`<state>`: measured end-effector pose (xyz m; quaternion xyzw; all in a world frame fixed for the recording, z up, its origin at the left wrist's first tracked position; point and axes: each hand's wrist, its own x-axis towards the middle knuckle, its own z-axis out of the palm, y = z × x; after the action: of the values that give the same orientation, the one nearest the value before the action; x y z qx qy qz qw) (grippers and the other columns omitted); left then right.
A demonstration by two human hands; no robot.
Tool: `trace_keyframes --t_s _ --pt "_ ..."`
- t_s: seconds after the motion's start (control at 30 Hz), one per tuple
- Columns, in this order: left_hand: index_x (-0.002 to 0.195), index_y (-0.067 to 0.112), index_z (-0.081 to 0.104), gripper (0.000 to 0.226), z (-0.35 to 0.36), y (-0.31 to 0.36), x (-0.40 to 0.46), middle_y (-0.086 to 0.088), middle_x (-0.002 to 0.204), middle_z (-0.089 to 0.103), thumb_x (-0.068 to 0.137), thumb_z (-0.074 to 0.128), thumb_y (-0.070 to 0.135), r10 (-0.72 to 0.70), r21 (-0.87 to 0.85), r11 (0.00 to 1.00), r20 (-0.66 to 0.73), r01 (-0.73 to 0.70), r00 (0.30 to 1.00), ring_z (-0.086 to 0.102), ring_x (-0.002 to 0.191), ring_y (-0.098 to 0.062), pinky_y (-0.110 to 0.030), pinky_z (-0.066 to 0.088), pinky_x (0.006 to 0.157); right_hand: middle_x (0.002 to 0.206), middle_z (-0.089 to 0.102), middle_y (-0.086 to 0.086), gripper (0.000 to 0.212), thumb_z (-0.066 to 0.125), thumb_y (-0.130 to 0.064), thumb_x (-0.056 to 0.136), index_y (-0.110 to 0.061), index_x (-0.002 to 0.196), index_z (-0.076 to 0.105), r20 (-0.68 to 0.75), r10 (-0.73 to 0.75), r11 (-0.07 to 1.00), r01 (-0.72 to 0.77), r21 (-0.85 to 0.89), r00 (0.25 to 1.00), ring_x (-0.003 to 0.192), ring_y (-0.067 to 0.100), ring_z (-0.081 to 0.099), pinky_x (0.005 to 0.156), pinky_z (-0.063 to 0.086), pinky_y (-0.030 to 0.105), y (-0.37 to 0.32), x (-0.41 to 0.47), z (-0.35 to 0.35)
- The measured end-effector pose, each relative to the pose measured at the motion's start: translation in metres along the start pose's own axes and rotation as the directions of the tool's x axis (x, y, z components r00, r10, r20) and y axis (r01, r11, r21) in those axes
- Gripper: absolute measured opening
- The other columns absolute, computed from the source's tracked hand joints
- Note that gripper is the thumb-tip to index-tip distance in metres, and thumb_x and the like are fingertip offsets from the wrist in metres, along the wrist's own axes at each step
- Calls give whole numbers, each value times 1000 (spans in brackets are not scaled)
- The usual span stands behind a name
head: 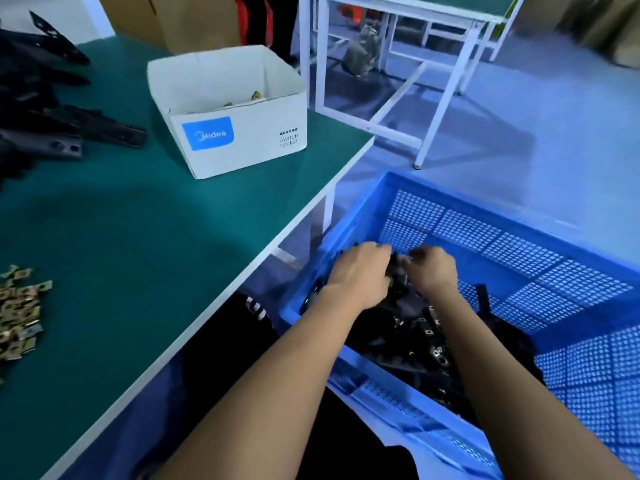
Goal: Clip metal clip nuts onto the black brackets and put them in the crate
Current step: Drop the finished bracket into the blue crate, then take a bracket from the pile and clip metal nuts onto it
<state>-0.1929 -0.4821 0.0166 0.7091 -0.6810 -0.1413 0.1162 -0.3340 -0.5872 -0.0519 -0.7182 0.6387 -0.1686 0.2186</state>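
The only clear writing I can see stands on the white open-topped cardboard box in the upper middle of the frame, sitting on my green tabletop. On the left of its front face there is a blue rounded label with the brand "Midea" in white letters. On the lower right of the same face, small grey print reads "Switch socket", with a line of tiny characters above it too small for me to read. Below the tabletop edge, near the frame's middle, white letters show on a black garment, mostly hidden, so I cannot read them.
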Motion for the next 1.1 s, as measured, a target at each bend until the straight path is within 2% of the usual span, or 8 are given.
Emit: trace_keyframes --t_s 0.1,0.2,0.3,0.4,0.6,0.8,0.97,1.1 --pt "133 13 59 37 -31 6 3 -7 126 66 96 59 16 -21 -146 989 -251 -16 968 61 118 -33 -49 50 97 79 75 8 21 68 -31 92 -14 81 74 -155 -50 990 70 124 987 83 32 70 66 42 30 -36 -7 -13" --pt "130 15 64 37 -74 5 -1 -4 119 70 93 61 13 -82 -278 958 -508 -73 858 66 108 -28 -47 52 93 62 62 -4 26 60 -30 92 -22 67 61 -305 -197 951 257 170 932 59 19 56 60 33 32 -88 -24 -30" --pt "118 15 67 32 -116 -17 -18 2 104 71 88 61 9 -173 -359 926 -675 -115 717 68 94 -23 -44 55 86 67 64 -2 12 66 -16 85 -17 73 64 -469 -380 842 508 181 797 62 18 50 64 26 29 -152 -51 -40" --pt "110 15 68 30 -150 -49 -46 6 93 71 84 57 8 -257 -382 918 -774 -104 578 68 88 -17 -42 56 82 63 62 6 10 69 -5 77 -9 72 61 -499 -560 701 700 139 661 58 27 49 62 27 32 -215 -80 -39" --pt "99 16 70 25 -185 -130 -137 8 87 71 81 55 7 -451 -476 878 -856 -46 250 68 80 -8 -38 58 78 75 72 16 12 58 -14 85 -9 79 66 -247 -840 473 875 106 484 67 42 59 56 30 38 -336 -144 -6" --pt "99 17 69 20 -197 -218 -261 12 86 70 83 59 9 -496 -470 846 -867 254 50 65 81 -3 -26 54 82 88 72 14 17 57 -17 81 -13 90 70 135 -944 325 922 209 302 87 44 64 65 48 41 -420 -228 47" --pt "103 18 69 20 -191 -269 -358 12 92 69 86 60 14 -567 -516 698 -822 497 -56 65 88 -9 -30 54 85 99 67 10 12 64 -17 86 -15 96 70 233 -963 185 957 223 132 101 37 63 79 53 44 -461 -296 88" --pt "117 11 67 30 -185 -298 -404 -8 115 67 88 58 10 -694 -629 481 -699 611 -173 60 110 -28 -34 44 96 121 66 6 35 68 -28 92 -24 127 66 284 -957 143 955 261 66 119 32 56 95 51 47 -495 -337 120"
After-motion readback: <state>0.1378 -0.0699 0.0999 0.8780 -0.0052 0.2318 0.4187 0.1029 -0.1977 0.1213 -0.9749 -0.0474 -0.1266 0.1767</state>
